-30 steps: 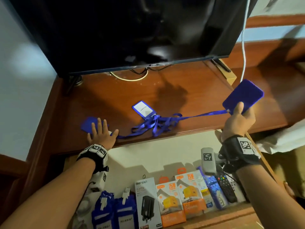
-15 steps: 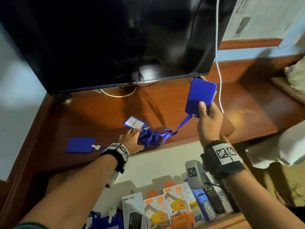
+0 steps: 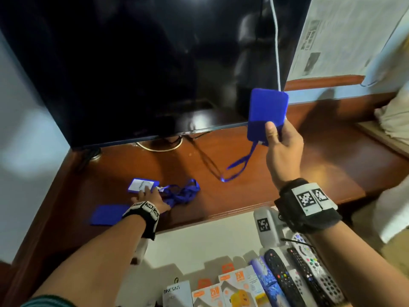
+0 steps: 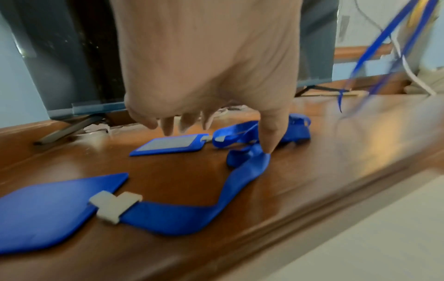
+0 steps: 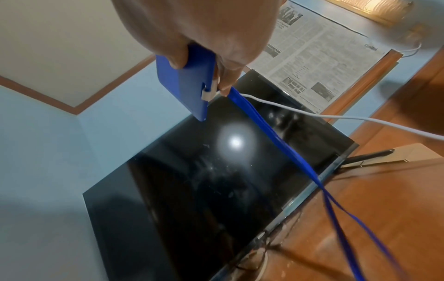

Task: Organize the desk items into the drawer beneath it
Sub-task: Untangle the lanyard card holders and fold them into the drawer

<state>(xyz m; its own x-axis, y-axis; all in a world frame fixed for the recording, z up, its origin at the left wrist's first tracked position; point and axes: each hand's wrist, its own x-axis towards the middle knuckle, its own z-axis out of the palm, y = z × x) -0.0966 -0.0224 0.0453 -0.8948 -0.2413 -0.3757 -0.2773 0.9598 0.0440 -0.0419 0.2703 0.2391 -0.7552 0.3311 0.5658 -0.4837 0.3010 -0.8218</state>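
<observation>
My right hand (image 3: 279,138) grips a blue card holder (image 3: 266,111) (image 5: 186,83) raised above the wooden desk (image 3: 243,187); its blue lanyard (image 3: 240,165) (image 5: 288,152) hangs down to the desk. My left hand (image 3: 150,197) (image 4: 216,121) hovers with spread fingers over a second blue card holder (image 3: 141,185) (image 4: 170,145), its thumb touching the bunched blue lanyards (image 3: 181,192) (image 4: 250,152). A third blue holder (image 3: 108,214) (image 4: 50,209) lies flat near the front edge, left of my wrist. The open drawer (image 3: 199,244) sits below the desk.
A black TV (image 3: 143,67) stands at the back of the desk with a white cable (image 3: 276,52) hanging beside it. The drawer holds charger boxes (image 3: 221,293) and several remote controls (image 3: 305,278). Newspaper (image 3: 332,34) covers the wall at right.
My right hand has lifted its card holder higher, pulling its lanyard free of the tangle. My left hand has shifted onto the labelled holder and the bunched lanyards.
</observation>
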